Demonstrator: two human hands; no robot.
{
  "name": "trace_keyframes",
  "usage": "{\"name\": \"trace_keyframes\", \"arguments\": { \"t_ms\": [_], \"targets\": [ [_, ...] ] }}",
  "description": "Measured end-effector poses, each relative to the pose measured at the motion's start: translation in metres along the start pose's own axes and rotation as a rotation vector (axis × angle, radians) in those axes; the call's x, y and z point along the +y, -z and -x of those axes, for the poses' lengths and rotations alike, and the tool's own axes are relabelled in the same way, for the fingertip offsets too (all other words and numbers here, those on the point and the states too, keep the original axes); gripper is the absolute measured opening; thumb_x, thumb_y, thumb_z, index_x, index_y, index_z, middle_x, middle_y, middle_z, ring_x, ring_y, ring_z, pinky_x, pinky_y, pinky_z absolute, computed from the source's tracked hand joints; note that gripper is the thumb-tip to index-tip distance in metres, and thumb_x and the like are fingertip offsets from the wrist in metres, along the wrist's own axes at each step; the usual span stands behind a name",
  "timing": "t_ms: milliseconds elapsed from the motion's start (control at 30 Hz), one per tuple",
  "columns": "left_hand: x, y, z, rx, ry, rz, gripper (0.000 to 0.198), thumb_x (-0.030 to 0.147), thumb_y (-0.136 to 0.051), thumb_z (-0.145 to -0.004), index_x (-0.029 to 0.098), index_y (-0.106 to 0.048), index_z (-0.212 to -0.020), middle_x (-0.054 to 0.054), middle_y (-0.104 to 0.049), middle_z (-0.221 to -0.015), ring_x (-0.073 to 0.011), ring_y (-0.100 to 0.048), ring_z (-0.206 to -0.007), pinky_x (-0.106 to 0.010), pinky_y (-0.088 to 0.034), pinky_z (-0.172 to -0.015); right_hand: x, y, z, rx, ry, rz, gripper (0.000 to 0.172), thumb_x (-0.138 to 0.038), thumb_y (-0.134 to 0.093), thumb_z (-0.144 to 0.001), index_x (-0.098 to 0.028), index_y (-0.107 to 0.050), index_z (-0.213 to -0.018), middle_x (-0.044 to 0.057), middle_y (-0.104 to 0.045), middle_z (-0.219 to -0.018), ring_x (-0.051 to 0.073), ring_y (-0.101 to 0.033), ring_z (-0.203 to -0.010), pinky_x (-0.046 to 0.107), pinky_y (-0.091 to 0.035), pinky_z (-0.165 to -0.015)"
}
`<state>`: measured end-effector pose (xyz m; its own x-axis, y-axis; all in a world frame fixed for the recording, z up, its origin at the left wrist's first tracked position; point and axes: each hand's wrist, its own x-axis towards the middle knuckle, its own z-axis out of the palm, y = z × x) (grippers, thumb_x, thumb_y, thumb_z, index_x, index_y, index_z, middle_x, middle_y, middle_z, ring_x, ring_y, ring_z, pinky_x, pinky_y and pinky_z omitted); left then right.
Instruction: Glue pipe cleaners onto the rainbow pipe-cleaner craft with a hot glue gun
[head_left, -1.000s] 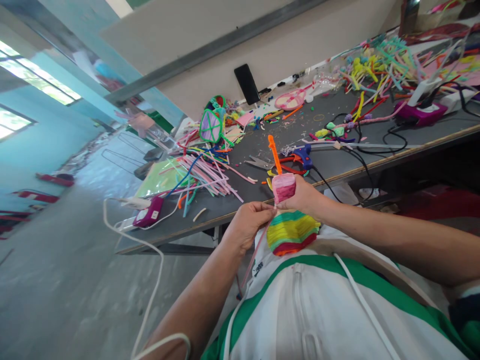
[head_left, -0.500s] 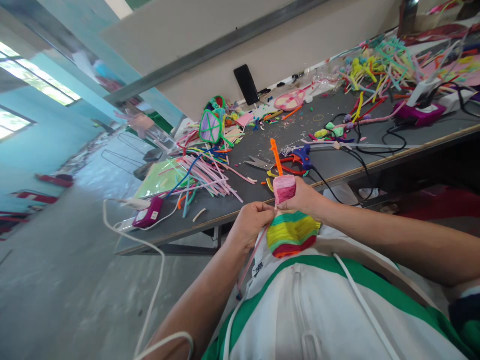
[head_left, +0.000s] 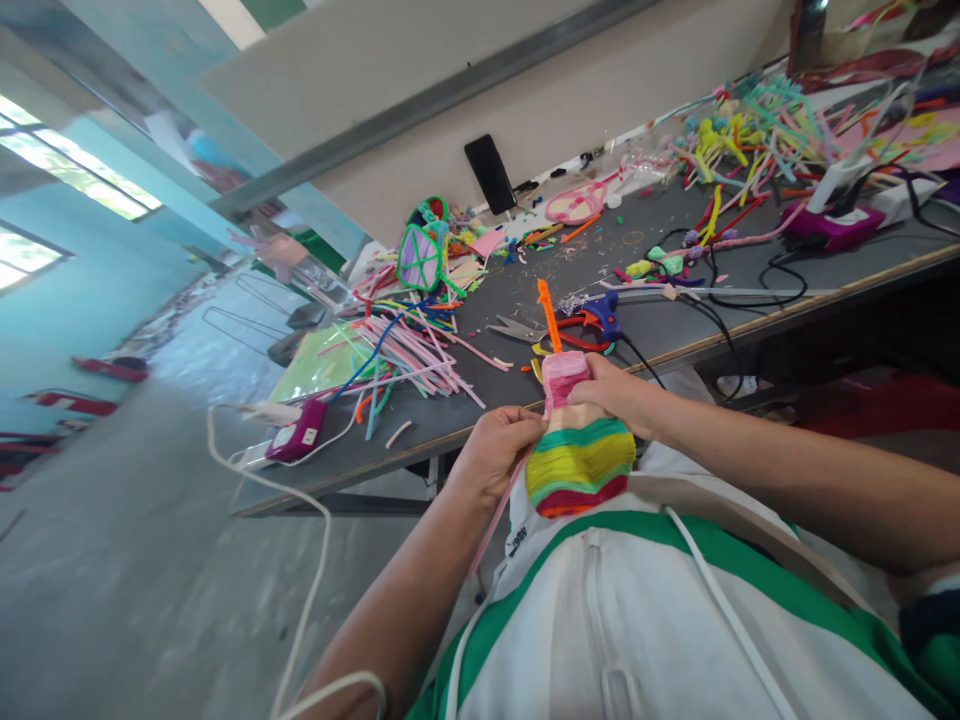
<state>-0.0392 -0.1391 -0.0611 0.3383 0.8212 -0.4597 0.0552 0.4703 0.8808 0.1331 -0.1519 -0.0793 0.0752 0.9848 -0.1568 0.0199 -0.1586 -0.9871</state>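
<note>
As the left hand (head_left: 499,440) pinches a strip (head_left: 497,520), the right hand (head_left: 626,392) grips the likely soft ornament (head_left: 581,455), wisely by the neck (head_left: 566,380).

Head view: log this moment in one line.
left fingers: pinching pink strip | right fingers: holding striped craft | scissors: on table

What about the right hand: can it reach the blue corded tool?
Probably yes: the right hand is near the blue corded tool with nothing seemingly blocking, but that hand may first need to release the striped piece.
</note>
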Motion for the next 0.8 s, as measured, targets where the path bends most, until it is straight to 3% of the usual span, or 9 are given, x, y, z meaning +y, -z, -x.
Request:
{"name": "trace_keyframes", "arguments": {
  "t_ms": [100, 200, 333, 467, 533, 667, 800],
  "targets": [
    [0.001, 0.001, 0.0, 0.011, 0.015, 0.024, 0.019, 0.018, -0.079, -0.051, 0.012, -0.064, -0.061, -0.004, -0.068, -0.056, -0.0149, -0.061, -0.05, -0.027, -0.05, -0.054, -0.002, 0.01, 0.003, -0.048, -0.045, -0.037, 0.041, -0.018, -0.055, -0.066, -0.023, -0.05, -0.107, -0.002, -0.067, -0.072, 0.017, -0.062, -0.058, 0.028, -0.048, -0.051],
    [0.003, 0.003, 0.0, 0.027, 0.003, 0.026, 0.02, 0.018, -0.079, -0.05, 0.012, -0.063, -0.061, -0.003, -0.066, -0.054, -0.0141, -0.06, -0.048, -0.026, -0.049, -0.053, -0.001, 0.034, 0.006, -0.005, 0.012, -0.023, 0.047, -0.018, -0.057, -0.065, -0.025, -0.045, -0.109, -0.001, -0.068, -0.083, 0.016, -0.062, -0.065, 0.028, -0.047, -0.059],
    [0.006, 0.01, 0.0, 0.084, -0.03, 0.012, 0.023, 0.02, -0.079, -0.05, 0.012, -0.061, -0.062, -0.002, -0.064, -0.051, -0.0128, -0.058, -0.045, -0.024, -0.048, -0.049, 0.008, 0.089, 0.008, 0.287, 0.281, 0.184, 0.039, -0.016, -0.054, -0.066, -0.022, -0.046, -0.104, 0.001, -0.066, -0.084, 0.016, -0.061, -0.071, 0.03, -0.045, -0.066],
    [0.009, 0.016, 0.001, 0.141, -0.063, -0.001, 0.025, 0.019, -0.079, -0.05, 0.013, -0.061, -0.065, -0.001, -0.065, -0.052, -0.0128, -0.059, -0.045, -0.023, -0.049, -0.049, 0.024, 0.147, 0.011, 0.675, 0.294, 0.503, 0.029, -0.016, -0.053, -0.067, -0.02, -0.052, -0.096, 0.005, -0.066, -0.081, 0.019, -0.06, -0.069, 0.032, -0.045, -0.066],
    [0.01, 0.018, 0.002, 0.174, -0.078, -0.001, 0.024, 0.019, -0.079, -0.05, 0.013, -0.061, -0.066, -0.001, -0.066, -0.053, -0.013, -0.059, -0.045, -0.023, -0.049, -0.049, 0.03, 0.164, 0.012, 0.742, 0.263, 0.647, 0.024, -0.016, -0.052, -0.068, -0.02, -0.055, -0.091, 0.007, -0.066, -0.081, 0.021, -0.06, -0.068, 0.033, -0.045, -0.066],
    [0.011, 0.021, 0.004, 0.18, -0.083, 0.004, 0.022, 0.019, -0.078, -0.051, 0.014, -0.062, -0.065, -0.001, -0.066, -0.053, -0.014, -0.061, -0.046, -0.023, -0.051, -0.05, 0.026, 0.166, 0.007, 0.725, 0.253, 0.725, 0.02, -0.018, -0.049, -0.074, -0.019, -0.058, -0.092, 0.009, -0.067, -0.085, 0.022, -0.06, -0.075, 0.034, -0.045, -0.071],
    [0.011, 0.023, 0.004, 0.175, -0.094, -0.012, 0.021, 0.019, -0.078, -0.053, 0.014, -0.063, -0.066, 0.0, -0.066, -0.053, -0.0138, -0.06, -0.045, -0.022, -0.049, -0.047, 0.004, 0.134, -0.019, 0.549, 0.253, 0.745, 0.017, -0.032, -0.052, -0.08, -0.021, -0.061, -0.088, 0.007, -0.069, -0.081, 0.022, -0.062, -0.079, 0.033, -0.045, -0.075]
  ]
}}
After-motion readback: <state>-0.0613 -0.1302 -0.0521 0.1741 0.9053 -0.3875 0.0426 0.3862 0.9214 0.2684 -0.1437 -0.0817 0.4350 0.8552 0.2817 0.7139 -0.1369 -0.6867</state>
